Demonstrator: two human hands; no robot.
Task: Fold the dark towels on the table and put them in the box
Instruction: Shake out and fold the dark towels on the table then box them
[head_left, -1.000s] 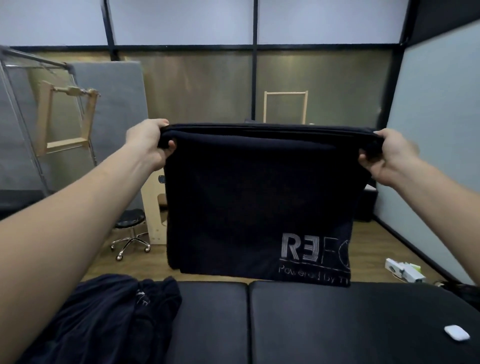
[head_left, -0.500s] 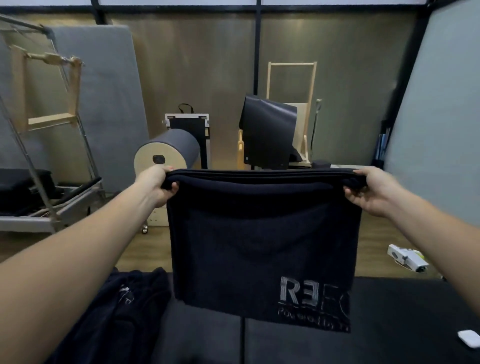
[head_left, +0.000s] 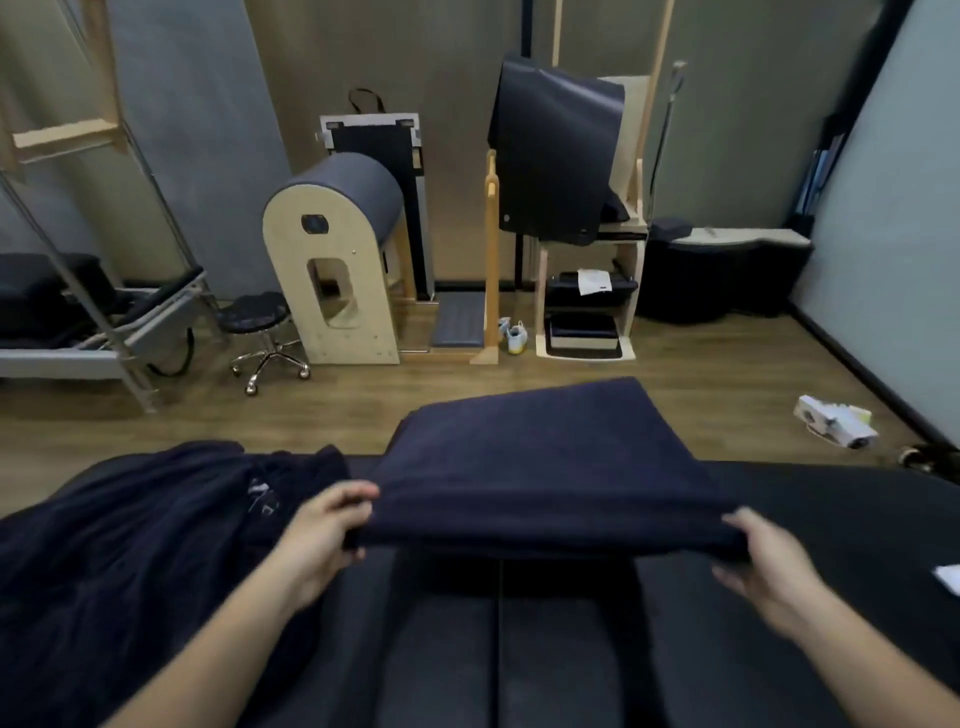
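In the middle of the frame 1 dark towel (head_left: 535, 467) is held up flat, folded into a thick rectangle of several layers. Its far edge reaches out past the far side of the black padded table (head_left: 571, 654), and its near edge is lifted above the tabletop, with a shadow beneath. The left hand (head_left: 332, 525) grips the near left corner, fingers curled round the edge. The right hand (head_left: 769, 561) holds the near right corner, though blur hides just how its fingers lie. At the lower left of the frame a heap of dark towels (head_left: 130, 545) lies crumpled and unfolded on the table, just beside the left hand. I judge the task to be far from done. This towel looks close to finished, perhaps needing 1 more fold, but it has yet to go into the box, which is nowhere in view. The whole heap is left to fold. A small white thing (head_left: 948, 578) sits at the right edge of the frame.
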